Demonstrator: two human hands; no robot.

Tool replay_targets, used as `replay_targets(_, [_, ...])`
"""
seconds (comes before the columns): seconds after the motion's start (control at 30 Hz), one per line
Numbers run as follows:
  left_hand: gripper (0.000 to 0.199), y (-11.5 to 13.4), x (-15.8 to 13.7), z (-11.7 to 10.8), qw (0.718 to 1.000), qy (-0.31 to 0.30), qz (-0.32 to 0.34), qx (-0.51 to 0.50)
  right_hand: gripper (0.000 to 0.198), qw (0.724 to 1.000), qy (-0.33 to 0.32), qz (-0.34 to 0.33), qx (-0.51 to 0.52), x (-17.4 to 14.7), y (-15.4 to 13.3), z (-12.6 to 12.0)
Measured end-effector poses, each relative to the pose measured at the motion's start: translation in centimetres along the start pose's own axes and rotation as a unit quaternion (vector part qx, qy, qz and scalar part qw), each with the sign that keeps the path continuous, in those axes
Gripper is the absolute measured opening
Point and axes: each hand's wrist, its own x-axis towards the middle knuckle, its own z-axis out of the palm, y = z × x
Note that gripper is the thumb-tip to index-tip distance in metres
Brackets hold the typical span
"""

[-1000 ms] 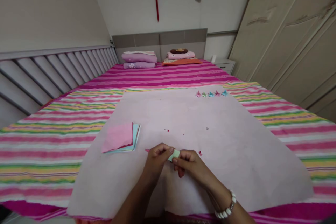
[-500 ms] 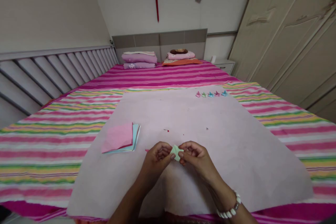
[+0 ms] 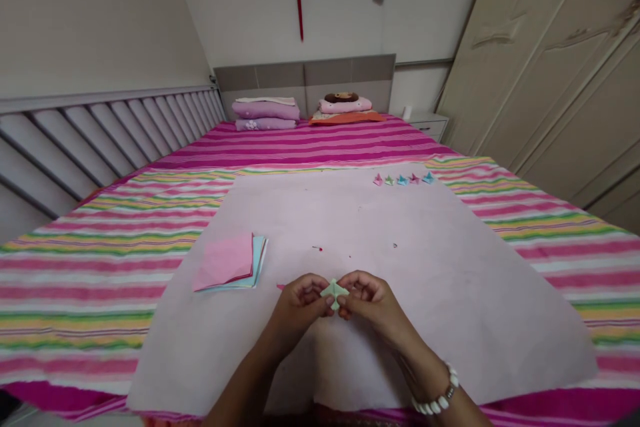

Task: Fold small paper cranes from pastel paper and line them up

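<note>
A small folded piece of pale green paper (image 3: 334,289) is pinched between both hands above the pale sheet (image 3: 450,320). My left hand (image 3: 301,303) grips its left side with thumb and fingers. My right hand (image 3: 367,297), with a white beaded bracelet (image 3: 440,400) on the wrist, closes on the right side, its thumb on the front face. The paper has a pointed top and spreading sides. Beside my left hand the tip of something pink (image 3: 281,286) shows; the hand may hide the rest.
A stack of coloured paper squares (image 3: 225,260) lies to the left. Several small folded paper figures (image 3: 403,180) stand in a row at the far right of the sheet. A tiny red-tipped item (image 3: 318,249) and a small ring-like bit (image 3: 395,245) lie ahead on the sheet.
The green paper has turned slightly and its side points now spread wider, with the thumbs lower on it. Both hands stay in nearly the same place.
</note>
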Motion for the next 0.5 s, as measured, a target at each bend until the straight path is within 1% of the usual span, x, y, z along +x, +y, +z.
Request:
replay_targets(0.23, [0.020,0.01,-0.18,0.77,0.999,0.035,0.007,0.014,0.019,1.000,0.020,-0.001,-0.013,0.01,-0.23,0.26])
replay_targets(0.37, [0.018,-0.03,-0.35,0.99,0.999,0.034,0.020,0.019,0.015,0.999,0.026,-0.001,-0.020,-0.14,-0.01,0.11])
replay_targets(0.5, [0.015,-0.04,-0.43,0.92,0.999,0.035,0.027,0.009,0.009,1.000,0.025,-0.014,0.008,-0.24,0.05,0.18])
